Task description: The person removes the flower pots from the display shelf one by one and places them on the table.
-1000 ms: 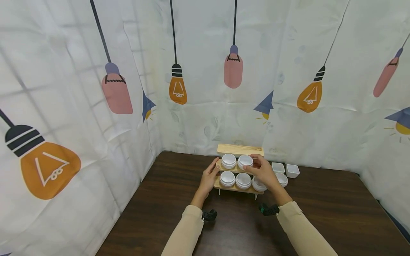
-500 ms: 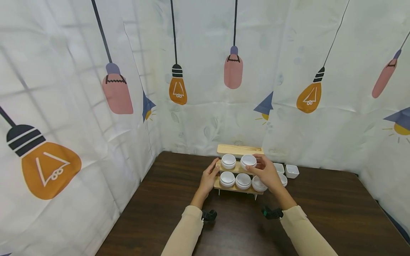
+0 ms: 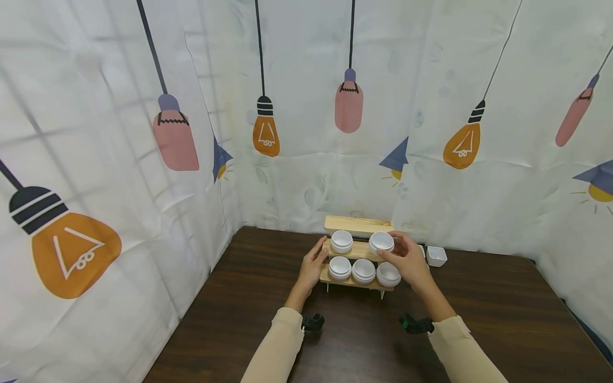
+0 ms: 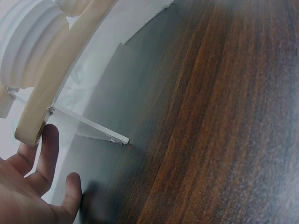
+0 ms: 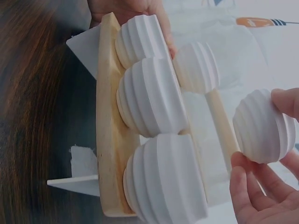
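A tiered wooden rack bears white ribbed bowls: three in the front row and one bowl at the left of the middle shelf. My right hand pinches another white ribbed bowl between thumb and fingers, over the right end of the middle shelf. In the right wrist view that held bowl is tilted beside the shelf. My left hand holds the rack's left end. The left wrist view shows its fingers against the shelf end.
The rack's highest shelf is at the back, near the patterned cloth wall. A small square white dish stands right of the rack, with another partly hidden behind my right hand. Thin white legs support the rack on the dark wooden table.
My right hand has moved the held bowl to the right along the middle shelf, widening the gap from the left bowl. My left hand has stayed at the rack's end.
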Motion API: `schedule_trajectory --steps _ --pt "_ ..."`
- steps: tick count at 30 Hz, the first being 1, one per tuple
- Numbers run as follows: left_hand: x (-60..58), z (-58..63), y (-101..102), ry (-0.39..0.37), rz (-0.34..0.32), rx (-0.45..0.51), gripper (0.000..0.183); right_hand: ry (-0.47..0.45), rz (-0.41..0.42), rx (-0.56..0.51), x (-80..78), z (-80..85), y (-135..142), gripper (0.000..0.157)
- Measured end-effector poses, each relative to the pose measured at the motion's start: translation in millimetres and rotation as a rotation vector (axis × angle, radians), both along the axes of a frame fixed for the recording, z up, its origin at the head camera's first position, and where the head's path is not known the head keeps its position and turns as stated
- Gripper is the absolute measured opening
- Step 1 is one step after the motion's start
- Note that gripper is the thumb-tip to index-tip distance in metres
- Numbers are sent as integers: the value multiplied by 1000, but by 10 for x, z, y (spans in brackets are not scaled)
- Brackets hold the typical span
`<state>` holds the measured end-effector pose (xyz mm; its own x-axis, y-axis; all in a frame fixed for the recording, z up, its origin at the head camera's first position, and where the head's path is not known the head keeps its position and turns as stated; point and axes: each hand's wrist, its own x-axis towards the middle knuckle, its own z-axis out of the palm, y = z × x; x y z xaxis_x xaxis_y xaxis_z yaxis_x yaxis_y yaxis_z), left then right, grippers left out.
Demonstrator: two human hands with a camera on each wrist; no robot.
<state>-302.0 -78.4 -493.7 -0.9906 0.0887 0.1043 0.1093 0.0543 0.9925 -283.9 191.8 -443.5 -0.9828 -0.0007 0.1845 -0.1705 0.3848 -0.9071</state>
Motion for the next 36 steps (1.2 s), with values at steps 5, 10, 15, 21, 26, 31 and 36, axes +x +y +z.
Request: schedule_trajectory --steps 5,10,15,21,26,31,36 --pt "3 2 -7 0 -1 5 48 11 9 -24 52 7 60 62" --pt "11 22 -17 -5 1 6 49 33 21 -38 74 -28 119 61" --pt "8 12 -17 -7 -1 8 49 50 22 -39 75 -87 171 59" --pt "6 -4 -12 -5 3 12 48 45 -14 -38 104 -102 202 60" --pt "8 -14 -11 -2 2 13 49 50 -31 -28 110 -148 245 59" --pt "10 -9 -5 1 8 18 48 40 -47 -22 130 -140 274 61" --pt "11 0 -5 6 10 14 48 20 -63 -26 144 -137 305 61"
